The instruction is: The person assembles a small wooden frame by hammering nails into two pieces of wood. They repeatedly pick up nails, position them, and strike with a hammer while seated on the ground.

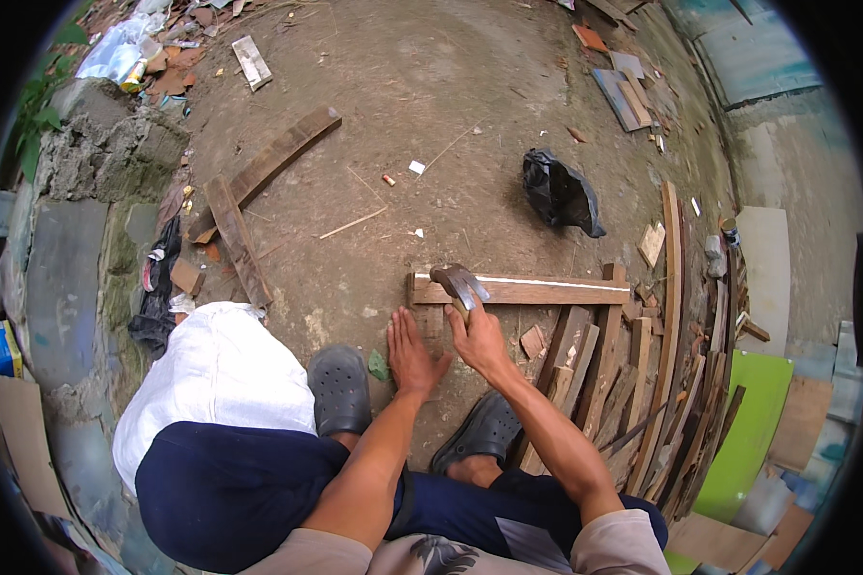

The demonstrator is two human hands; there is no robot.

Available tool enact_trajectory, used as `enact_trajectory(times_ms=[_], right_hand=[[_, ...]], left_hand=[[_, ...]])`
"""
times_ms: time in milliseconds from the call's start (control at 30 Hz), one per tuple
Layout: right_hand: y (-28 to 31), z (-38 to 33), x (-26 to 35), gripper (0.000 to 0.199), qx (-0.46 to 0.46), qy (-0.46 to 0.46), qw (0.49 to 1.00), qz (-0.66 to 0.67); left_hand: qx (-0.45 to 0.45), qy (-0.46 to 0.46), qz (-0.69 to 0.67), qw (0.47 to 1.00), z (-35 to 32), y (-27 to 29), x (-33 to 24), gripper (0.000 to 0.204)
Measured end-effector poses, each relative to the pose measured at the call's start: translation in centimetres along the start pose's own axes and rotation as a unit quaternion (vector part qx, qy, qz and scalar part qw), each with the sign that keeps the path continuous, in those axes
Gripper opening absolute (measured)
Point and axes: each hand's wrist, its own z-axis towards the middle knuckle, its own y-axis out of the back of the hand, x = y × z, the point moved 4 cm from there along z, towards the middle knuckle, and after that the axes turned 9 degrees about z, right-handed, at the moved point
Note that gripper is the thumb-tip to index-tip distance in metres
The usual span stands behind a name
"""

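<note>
We are seeing the right hand (481, 340) wrapping its fingers round a hammer (460, 284), whose head is overlapping the left part of a wooden beam (547, 290) lying crosswise beyond the dark shoes (340, 393). The left hand (414, 356) is holding nothing, spreading its fingers just short of the beam's left end; we are judging that a glancing blow could be catching those fingertips. With the beam's right end crossing a plank (607, 345) and no clamp showing, we are suspecting that an off-centre strike could be rocking or skidding it.
</note>
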Motion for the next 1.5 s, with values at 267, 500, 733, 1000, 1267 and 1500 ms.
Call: enact_trajectory(times_ms=[267,500,733,1000,1267,1500], right_hand=[[5.2,0.4,8.5,0.034,-0.071,0.152,0.977,0.13],[0.7,0.3,0.5,0.035,0.046,0.019,0.998,-0.032],[1.4,0.1,1.8,0.041,0.028,-0.063,0.997,0.014],[5.5,0.9,6.7,0.043,-0.027,0.097,0.988,0.116],[1.1,0.8,-1.0,0.046,0.069,-0.045,0.995,-0.057],[2.2,-0.3,-0.7,0.053,0.042,-0.098,0.994,0.012]], left_hand=[[-0.032,-0.019,-0.006,0.999,-0.5,0.1,0.9,0.121],[-0.001,-0.009,0.007,1.0,0.0,0.3,-0.1,0.12],[0.0,-0.003,0.012,1.0,0.0,0.4,0.3,0.122],[-0.011,-0.01,0.006,1.0,-0.3,0.6,0.5,0.12],[0.014,0.004,0.021,1.0,0.0,0.3,0.0,0.117],[0.035,0.009,0.006,0.999,0.0,0.5,-0.1,0.117]])
